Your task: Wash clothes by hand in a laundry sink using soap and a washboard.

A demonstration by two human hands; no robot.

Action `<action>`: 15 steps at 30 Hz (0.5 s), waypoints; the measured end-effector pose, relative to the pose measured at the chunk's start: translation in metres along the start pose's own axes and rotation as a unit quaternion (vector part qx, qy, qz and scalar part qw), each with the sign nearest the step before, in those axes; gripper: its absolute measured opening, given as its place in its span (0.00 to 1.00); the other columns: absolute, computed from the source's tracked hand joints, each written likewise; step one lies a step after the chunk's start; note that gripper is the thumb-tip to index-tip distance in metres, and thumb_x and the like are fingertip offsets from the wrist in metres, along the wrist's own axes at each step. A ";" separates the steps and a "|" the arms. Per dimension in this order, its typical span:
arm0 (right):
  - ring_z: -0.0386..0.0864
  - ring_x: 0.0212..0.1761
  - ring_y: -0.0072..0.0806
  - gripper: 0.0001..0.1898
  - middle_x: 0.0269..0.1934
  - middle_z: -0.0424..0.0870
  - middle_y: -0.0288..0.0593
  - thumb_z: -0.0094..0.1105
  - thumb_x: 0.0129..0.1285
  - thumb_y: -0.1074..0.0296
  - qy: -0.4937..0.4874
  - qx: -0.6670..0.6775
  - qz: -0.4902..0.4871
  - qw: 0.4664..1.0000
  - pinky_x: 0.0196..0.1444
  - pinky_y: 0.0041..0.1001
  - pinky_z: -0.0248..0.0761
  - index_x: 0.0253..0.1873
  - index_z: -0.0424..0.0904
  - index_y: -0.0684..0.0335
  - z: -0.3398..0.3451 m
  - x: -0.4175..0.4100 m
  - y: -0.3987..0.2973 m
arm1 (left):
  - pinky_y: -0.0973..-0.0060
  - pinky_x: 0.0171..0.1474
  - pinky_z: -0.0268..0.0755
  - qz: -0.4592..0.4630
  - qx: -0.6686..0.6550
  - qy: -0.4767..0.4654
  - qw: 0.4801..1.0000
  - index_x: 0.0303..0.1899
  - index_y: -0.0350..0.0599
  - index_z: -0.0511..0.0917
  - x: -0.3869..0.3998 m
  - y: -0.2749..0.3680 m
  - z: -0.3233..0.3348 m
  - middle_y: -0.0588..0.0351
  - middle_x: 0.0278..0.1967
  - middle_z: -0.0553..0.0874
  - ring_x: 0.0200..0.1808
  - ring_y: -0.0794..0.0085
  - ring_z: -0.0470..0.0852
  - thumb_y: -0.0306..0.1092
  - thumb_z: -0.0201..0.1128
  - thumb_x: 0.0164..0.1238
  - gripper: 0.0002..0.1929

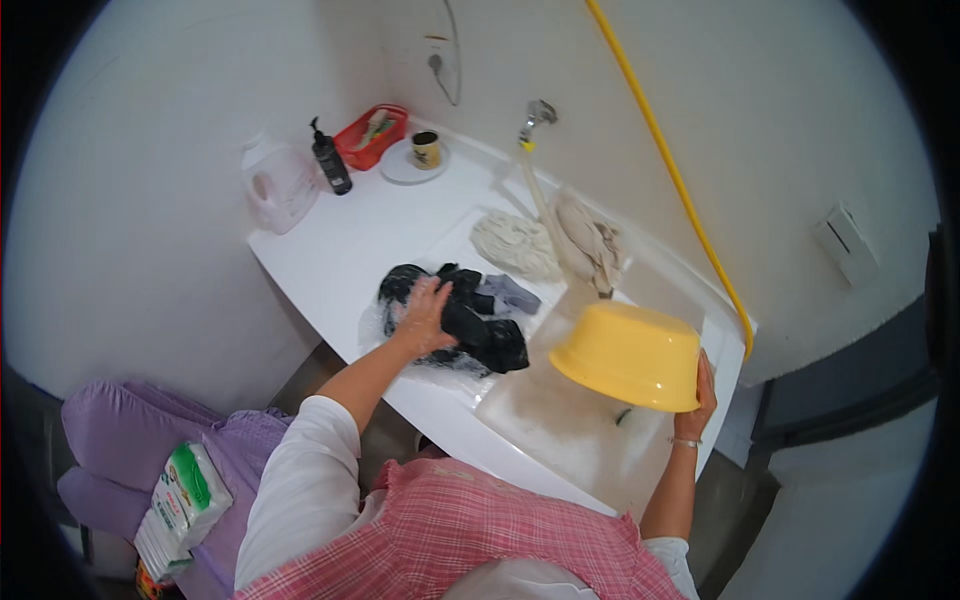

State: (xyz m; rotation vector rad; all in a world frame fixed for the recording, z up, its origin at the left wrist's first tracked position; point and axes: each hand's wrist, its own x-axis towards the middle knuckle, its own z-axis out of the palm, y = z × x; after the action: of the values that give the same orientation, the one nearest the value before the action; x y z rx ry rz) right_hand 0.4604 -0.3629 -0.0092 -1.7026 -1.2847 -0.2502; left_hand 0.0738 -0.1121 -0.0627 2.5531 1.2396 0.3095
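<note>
My left hand (426, 319) rests with spread fingers on a wet, soapy heap of black cloth (480, 330) on the white counter's washboard area, left of the sink. My right hand (702, 397) grips the rim of a yellow plastic basin (631, 351), which is tipped upside down over the sink (555, 420). A grey-blue cloth (508, 294) lies against the black heap. Behind it sit a bunched off-white cloth (514, 244) and a beige cloth (585, 236). Between these two hangs a pale hose (537, 187) from the wall tap (538, 116).
At the counter's back left stand a translucent jug (281, 191), a black pump bottle (330, 161), a red basket (367, 139) and a cup (425, 150) on a white plate (395, 166). A yellow hose (675, 172) runs down the wall. Tissue packs (184, 495) lie on purple fabric (127, 435) at lower left.
</note>
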 end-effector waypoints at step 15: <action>0.77 0.41 0.31 0.21 0.45 0.76 0.44 0.53 0.61 0.61 -0.137 0.307 0.304 0.891 0.36 0.28 0.76 0.55 0.66 0.66 0.189 0.098 -0.118 | 0.35 0.58 0.46 -0.021 0.016 -0.120 0.992 0.66 0.51 0.49 0.002 0.014 -0.038 0.51 0.67 0.49 0.69 0.55 0.42 0.57 0.65 0.46 0.47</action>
State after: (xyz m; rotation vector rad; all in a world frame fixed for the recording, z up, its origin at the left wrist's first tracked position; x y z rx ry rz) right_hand 0.3365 -0.1555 0.0209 -1.5048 -0.8218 0.7206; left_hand 0.0739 -0.1129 -0.0221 2.4969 1.2129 -0.0264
